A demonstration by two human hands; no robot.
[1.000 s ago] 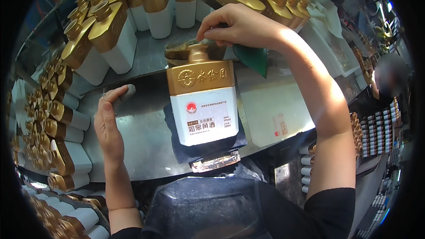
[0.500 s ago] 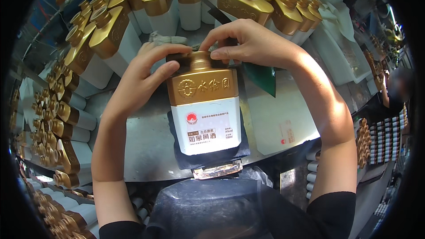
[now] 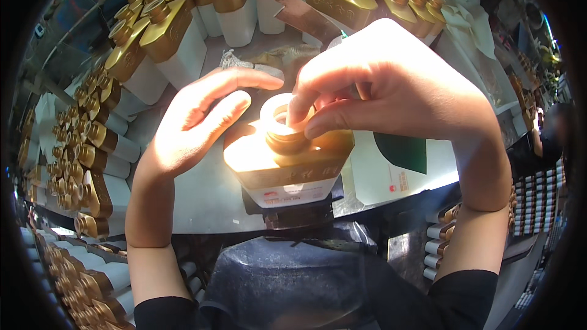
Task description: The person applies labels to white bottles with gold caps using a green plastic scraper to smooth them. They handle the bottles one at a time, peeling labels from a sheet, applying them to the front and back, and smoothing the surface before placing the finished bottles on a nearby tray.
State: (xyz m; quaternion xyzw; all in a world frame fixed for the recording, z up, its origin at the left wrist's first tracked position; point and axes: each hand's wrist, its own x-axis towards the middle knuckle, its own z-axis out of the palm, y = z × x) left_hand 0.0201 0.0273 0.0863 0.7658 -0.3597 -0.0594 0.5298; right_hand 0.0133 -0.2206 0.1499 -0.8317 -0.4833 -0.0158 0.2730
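A bottle [image 3: 287, 160] with a gold shoulder and a white lower body stands in front of me, its mouth toward me. The thumb and index finger of my right hand [image 3: 391, 79] pinch the rim of its neck, the index finger at the opening. A flat tool with a metallic blade [image 3: 299, 11] and a dark green end [image 3: 403, 151] passes under that hand; its middle is hidden. My left hand [image 3: 195, 116] is open beside the neck, thumb and fingers apart and apparently off the bottle. A crumpled pale glove or cloth [image 3: 251, 66] lies behind the bottle.
Several gold-and-white bottles [image 3: 168, 40] stand in an arc along the far side. More bottles [image 3: 92, 153] crowd the left and lower left. A white sheet with red print [image 3: 376, 177] lies on the metal table [image 3: 202, 189] to the right. Racked bottles [image 3: 538, 198] are at the far right.
The bottle has tipped from facing me to more upright, its mouth now showing. My left hand has come off the neck. My right hand has risen nearer, with the tool's blade more visible.
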